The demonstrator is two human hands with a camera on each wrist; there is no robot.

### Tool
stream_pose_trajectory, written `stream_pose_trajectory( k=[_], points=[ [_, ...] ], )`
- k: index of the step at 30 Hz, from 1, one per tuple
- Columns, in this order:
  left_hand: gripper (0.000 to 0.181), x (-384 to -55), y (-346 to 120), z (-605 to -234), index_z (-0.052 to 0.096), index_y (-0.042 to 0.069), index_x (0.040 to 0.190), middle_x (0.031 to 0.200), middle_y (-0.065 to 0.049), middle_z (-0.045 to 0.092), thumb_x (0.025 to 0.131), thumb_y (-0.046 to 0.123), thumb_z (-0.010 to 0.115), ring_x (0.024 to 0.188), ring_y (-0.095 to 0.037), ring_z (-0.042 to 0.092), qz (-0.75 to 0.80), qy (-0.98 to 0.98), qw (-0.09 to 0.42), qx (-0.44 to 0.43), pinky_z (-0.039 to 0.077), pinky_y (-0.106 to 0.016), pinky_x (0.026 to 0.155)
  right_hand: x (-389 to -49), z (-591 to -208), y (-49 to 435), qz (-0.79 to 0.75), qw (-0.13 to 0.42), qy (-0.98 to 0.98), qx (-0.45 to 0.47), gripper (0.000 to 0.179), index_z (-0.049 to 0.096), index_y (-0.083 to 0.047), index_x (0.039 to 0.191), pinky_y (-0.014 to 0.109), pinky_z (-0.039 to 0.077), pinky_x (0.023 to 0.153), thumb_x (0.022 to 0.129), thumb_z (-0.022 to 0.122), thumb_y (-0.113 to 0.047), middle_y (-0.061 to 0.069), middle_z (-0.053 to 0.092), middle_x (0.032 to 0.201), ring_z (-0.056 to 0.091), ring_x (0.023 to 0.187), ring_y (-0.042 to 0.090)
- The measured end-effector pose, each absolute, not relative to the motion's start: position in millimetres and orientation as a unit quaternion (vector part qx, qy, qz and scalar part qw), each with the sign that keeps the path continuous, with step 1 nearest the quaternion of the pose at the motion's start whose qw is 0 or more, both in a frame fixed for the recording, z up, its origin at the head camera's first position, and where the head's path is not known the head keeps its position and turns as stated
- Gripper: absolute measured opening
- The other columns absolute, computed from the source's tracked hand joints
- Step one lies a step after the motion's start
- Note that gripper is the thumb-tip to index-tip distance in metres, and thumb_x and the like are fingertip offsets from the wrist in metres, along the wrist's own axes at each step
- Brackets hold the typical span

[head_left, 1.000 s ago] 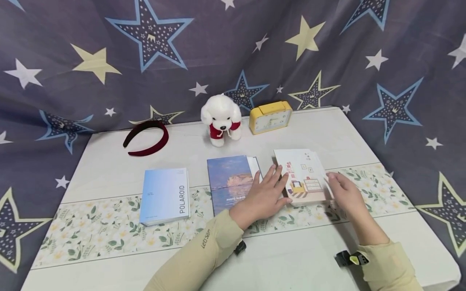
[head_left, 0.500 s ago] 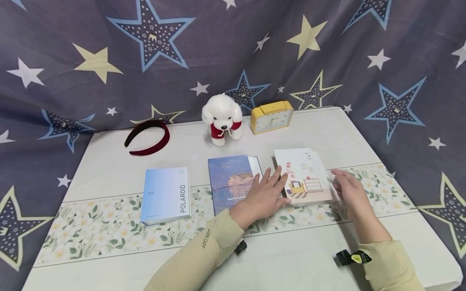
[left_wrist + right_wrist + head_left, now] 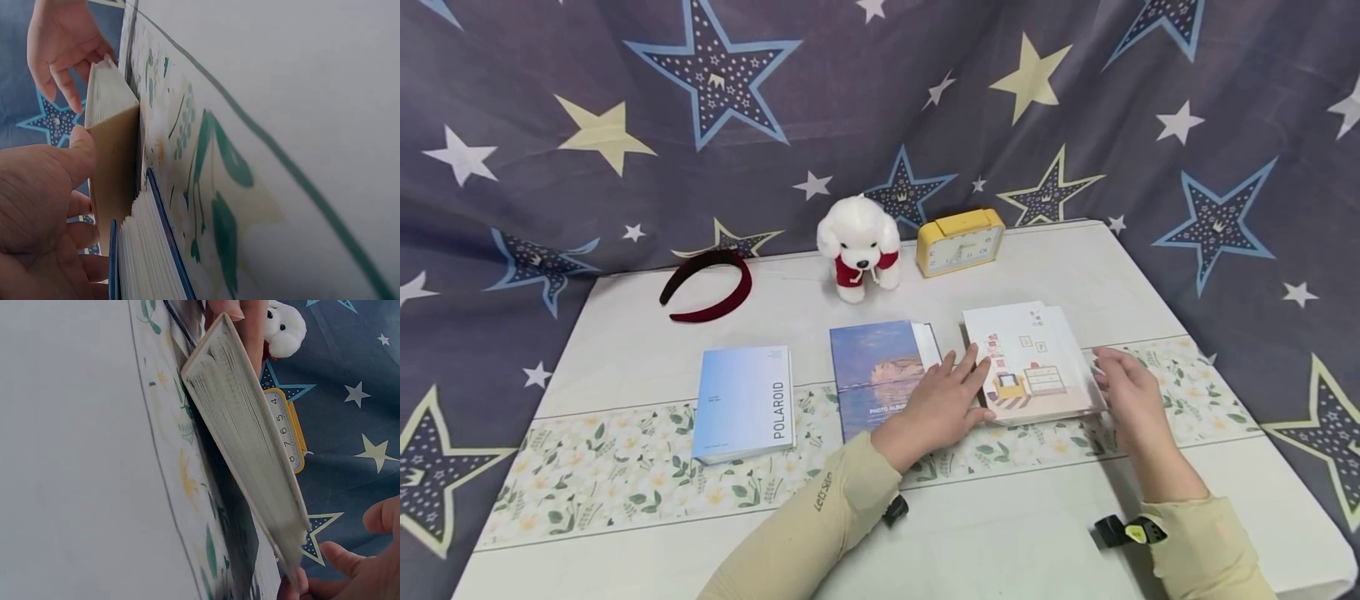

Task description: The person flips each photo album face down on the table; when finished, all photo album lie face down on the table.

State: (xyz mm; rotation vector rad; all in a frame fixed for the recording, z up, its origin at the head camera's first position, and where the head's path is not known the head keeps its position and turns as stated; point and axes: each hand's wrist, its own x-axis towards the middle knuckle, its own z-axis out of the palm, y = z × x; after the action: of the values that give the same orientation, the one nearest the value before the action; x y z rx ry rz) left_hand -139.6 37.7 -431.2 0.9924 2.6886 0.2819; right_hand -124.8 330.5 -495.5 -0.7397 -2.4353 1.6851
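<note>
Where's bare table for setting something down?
Bare: table right of the yellow clock, the patch between headband and plush dog, and the near middle between the sleeves. Crowded: around photo album and white album, with left hand and right hand.

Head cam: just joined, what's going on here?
A person is handling a white book with a room drawing on its cover. The left grip touches its left edge, fingers spread; the right grip is at its right edge, thumb clear of it. The PHOTO ALBUM and POLAROID book lie to the left. Headband, plush dog and yellow clock sit behind.
</note>
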Motion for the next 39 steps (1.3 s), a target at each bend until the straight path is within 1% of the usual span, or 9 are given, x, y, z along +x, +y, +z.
stream_pose_trajectory(
  k=[5, 11, 17, 23, 26, 29, 33, 36, 39],
  points=[
    [0.074, -141, 37, -431, 0.016, 0.019, 0.158, 0.164, -0.006, 0.004, 0.098, 0.051, 0.046, 0.147, -0.032, 0.014, 0.101, 0.924, 0.132, 0.345, 0.021, -0.045, 0.117, -124, -492, 332, 0.560, 0.043, -0.791, -0.242, 0.070, 0.039, -0.018, 0.150, 0.048, 0.036, 0.106, 0.097, 0.034, -0.063, 0.012, 0.044, 0.148, 0.044, 0.130, 0.027],
    [0.075, -143, 40, -432, 0.017, 0.016, 0.157, 0.163, -0.009, 0.006, 0.098, 0.050, 0.048, 0.149, -0.026, 0.010, 0.090, 0.922, 0.131, 0.354, 0.021, -0.040, 0.118, -124, -489, 333, 0.560, 0.043, -0.791, -0.243, 0.072, 0.028, -0.029, 0.154, 0.054, 0.030, 0.109, 0.094, 0.039, -0.067, 0.011, 0.042, 0.149, 0.039, 0.132, 0.028],
    [0.077, -143, 45, -434, 0.017, 0.016, 0.157, 0.163, -0.009, 0.005, 0.097, 0.053, 0.048, 0.149, -0.025, 0.010, 0.094, 0.921, 0.136, 0.353, 0.021, -0.040, 0.117, -119, -484, 331, 0.575, 0.039, -0.789, -0.214, 0.069, 0.023, -0.027, 0.156, 0.055, 0.018, 0.115, 0.098, 0.031, -0.062, 0.012, 0.030, 0.157, 0.023, 0.145, 0.031],
    [0.082, -140, 49, -437, 0.016, 0.014, 0.157, 0.163, -0.009, 0.004, 0.096, 0.062, 0.041, 0.149, -0.025, 0.009, 0.114, 0.913, 0.158, 0.358, 0.017, -0.038, 0.118, -101, -440, 305, 0.591, 0.040, -0.786, -0.176, 0.063, 0.018, -0.020, 0.158, 0.054, 0.012, 0.117, 0.103, 0.024, -0.051, 0.016, 0.017, 0.160, 0.013, 0.147, 0.034],
    [0.085, -140, 51, -439, 0.016, 0.014, 0.157, 0.163, -0.009, 0.005, 0.095, 0.067, 0.037, 0.148, -0.025, 0.010, 0.141, 0.905, 0.176, 0.359, 0.017, -0.036, 0.118, -93, -419, 292, 0.610, 0.036, -0.779, -0.139, 0.062, 0.021, -0.016, 0.157, 0.052, 0.016, 0.117, 0.104, 0.022, -0.048, 0.019, 0.021, 0.158, 0.022, 0.145, 0.032],
    [0.087, -139, 51, -440, 0.015, 0.014, 0.157, 0.163, -0.009, 0.006, 0.093, 0.070, 0.037, 0.148, -0.025, 0.012, 0.192, 0.894, 0.199, 0.353, 0.019, -0.036, 0.117, -88, -411, 284, 0.617, 0.032, -0.781, -0.091, 0.062, 0.026, -0.014, 0.155, 0.035, 0.030, 0.113, 0.104, 0.020, -0.048, 0.021, 0.029, 0.153, 0.037, 0.136, 0.022],
    [0.084, -140, 51, -438, 0.019, 0.015, 0.157, 0.162, -0.009, 0.010, 0.094, 0.064, 0.045, 0.147, -0.025, 0.017, 0.298, 0.865, 0.214, 0.341, 0.022, -0.039, 0.116, -86, -410, 277, 0.614, 0.044, -0.788, -0.005, 0.060, 0.030, -0.008, 0.153, 0.014, 0.042, 0.094, 0.105, 0.019, -0.044, 0.022, 0.036, 0.148, 0.047, 0.124, 0.006],
    [0.082, -140, 51, -434, 0.020, 0.016, 0.157, 0.162, -0.005, 0.013, 0.094, 0.056, 0.054, 0.147, -0.021, 0.017, 0.389, 0.831, 0.228, 0.326, 0.021, -0.039, 0.116, -85, -413, 273, 0.603, 0.046, -0.795, 0.051, 0.057, 0.030, -0.009, 0.153, 0.014, 0.041, 0.095, 0.107, 0.018, -0.040, 0.021, 0.037, 0.149, 0.046, 0.125, 0.002],
    [0.086, -139, 51, -430, 0.017, 0.020, 0.157, 0.161, -0.001, 0.017, 0.092, 0.056, 0.059, 0.145, -0.019, 0.021, 0.456, 0.803, 0.246, 0.295, 0.024, -0.041, 0.115, -85, -415, 268, 0.584, 0.041, -0.806, 0.085, 0.053, 0.029, -0.013, 0.154, 0.026, 0.040, 0.101, 0.107, 0.018, -0.034, 0.019, 0.037, 0.151, 0.045, 0.129, 0.009]
  ],
)
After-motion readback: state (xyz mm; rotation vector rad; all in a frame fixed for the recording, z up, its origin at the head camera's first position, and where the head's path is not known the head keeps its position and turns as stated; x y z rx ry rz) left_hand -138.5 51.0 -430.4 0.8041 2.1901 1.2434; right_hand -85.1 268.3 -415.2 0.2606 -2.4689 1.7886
